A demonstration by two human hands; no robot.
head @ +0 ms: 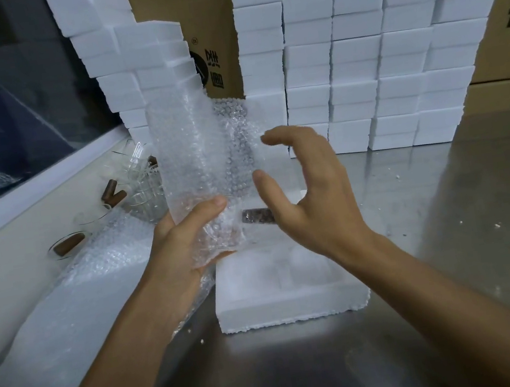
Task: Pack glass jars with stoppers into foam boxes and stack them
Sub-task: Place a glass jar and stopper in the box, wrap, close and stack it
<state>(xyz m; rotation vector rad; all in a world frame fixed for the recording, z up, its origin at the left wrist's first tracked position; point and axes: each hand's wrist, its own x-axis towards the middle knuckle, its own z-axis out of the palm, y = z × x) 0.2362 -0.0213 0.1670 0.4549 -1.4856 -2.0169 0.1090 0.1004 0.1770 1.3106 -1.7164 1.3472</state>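
Left hand [184, 236] grips the lower end of a bubble-wrap sheet [191, 156], thumb on the front and fingers curled behind, the sheet standing up tall and curling over at its top; right hand [309, 192] hangs just beside it, released, fingers spread and lightly bent, holding nothing. All around them, plenty: stacks of white foam boxes [359, 57] fill the far edge of the steel worktop [449, 231], a leaning column [136, 56] at the far left, brown cardboard cartons [211, 29] showing between and behind them; more bubble wrap [75, 300] lies heaped along the left edge, against a white ledge. The raised sheet blocks much of the view behind it, blurring whatever sits there. Directly below the hands, near the middle of the worktop, an open foam box [292, 303] shows its moulded hollows, and a dark brown stopper [258, 217] lies at its far end, between the two hands. Clear glass jars [138, 177] cluster at the far left by the ledge, hard to count through the glare; brown stoppers [112, 193] lie loose among them, one [69, 244] resting inside a glass rim; white foam crumbs [497, 225] dot the steel to the right.
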